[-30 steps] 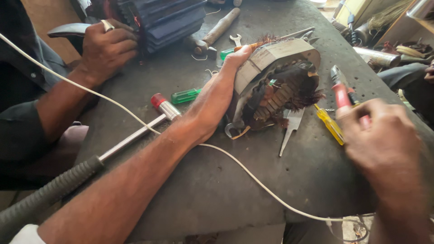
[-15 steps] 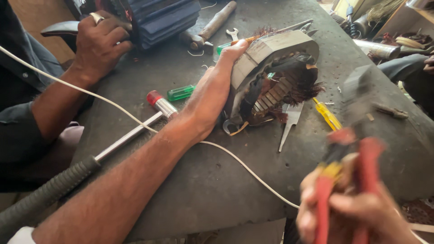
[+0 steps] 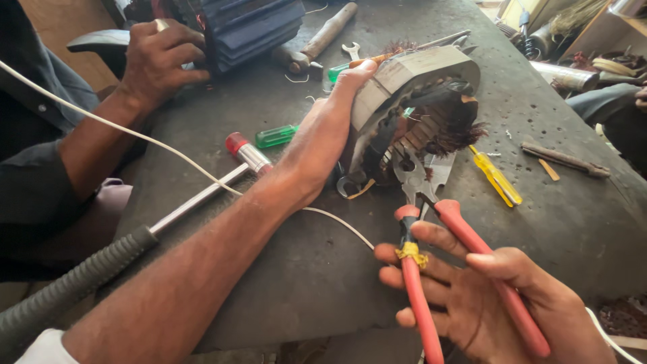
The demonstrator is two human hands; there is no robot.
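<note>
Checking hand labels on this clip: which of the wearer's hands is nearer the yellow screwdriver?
Right. The right hand holds red-handled pliers just below the yellow screwdriver; the left hand grips the motor stator farther left.

head view: single camera, worn high above the near edge of the dark workbench (image 3: 283, 283) | faces down and forward across it, tilted slightly | close range, forearms fill the lower frame | motor stator (image 3: 404, 101) sits just above centre | far right corner beyond the stator seems shelving, too cluttered to tell | no second view
</note>
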